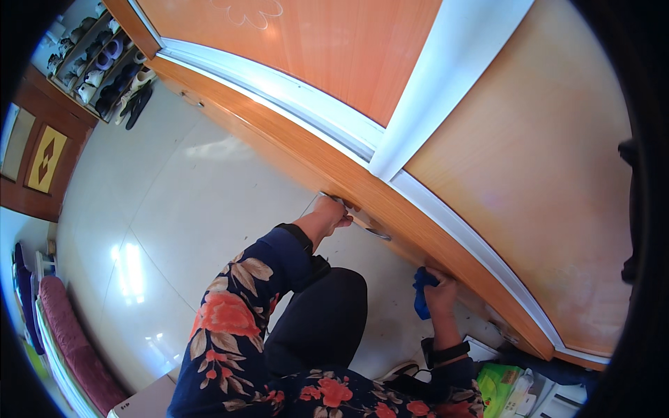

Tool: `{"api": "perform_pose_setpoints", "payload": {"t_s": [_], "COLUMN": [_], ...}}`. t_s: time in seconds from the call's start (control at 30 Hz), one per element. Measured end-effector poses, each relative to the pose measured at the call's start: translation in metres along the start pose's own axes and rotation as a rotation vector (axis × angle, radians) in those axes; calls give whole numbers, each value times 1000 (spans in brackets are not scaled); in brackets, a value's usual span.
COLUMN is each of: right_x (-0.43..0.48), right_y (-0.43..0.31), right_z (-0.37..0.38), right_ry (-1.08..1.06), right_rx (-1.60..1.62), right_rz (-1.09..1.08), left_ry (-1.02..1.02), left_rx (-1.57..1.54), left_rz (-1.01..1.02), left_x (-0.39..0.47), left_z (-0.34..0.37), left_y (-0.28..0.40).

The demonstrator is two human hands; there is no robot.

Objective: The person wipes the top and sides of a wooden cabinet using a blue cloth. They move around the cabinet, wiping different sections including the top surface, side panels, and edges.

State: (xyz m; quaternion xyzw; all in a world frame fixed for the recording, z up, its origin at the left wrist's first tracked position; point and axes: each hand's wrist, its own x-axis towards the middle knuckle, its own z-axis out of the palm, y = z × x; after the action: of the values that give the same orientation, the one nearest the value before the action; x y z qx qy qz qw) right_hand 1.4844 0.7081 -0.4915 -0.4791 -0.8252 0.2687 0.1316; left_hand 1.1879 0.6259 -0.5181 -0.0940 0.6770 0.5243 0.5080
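Note:
Low at the front of an orange wood-grain wardrobe [324, 141], my left hand [331, 210] is closed around a curved metal handle [325, 195] on the drawer front. Just right of it a second metal handle [377, 234] shows on the same front. My right hand [442, 292] holds a bunched blue cloth [422, 293] and is close against the lower front, farther right; its fingertips are partly hidden. Both hands come out of dark floral sleeves with black bands near the wrists.
A shoe rack [94, 62] with several shoes stands at the upper left, dark slippers [139, 107] beside it. Left are a brown wooden door [39, 151] and a rolled maroon cushion [78, 345]. A green package [496, 389] lies at the lower right. My bent knee [324, 318] is between my arms.

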Motion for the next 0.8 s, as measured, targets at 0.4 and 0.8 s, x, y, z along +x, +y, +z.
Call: {"api": "perform_pose_setpoints", "payload": {"t_s": [0.4,0.8], "right_x": [2,37], "right_y": [-20,-170], "right_z": [-20,-61], "right_ry": [-245,-300], "right_rx": [-84,-6], "right_rz": [-15,-512], "left_ry": [-48,-134], "left_rx": [-21,-58], "left_rz": [35,42], "left_x": [16,8], "left_z": [-2,-11], "left_y": [-8,-8]}}
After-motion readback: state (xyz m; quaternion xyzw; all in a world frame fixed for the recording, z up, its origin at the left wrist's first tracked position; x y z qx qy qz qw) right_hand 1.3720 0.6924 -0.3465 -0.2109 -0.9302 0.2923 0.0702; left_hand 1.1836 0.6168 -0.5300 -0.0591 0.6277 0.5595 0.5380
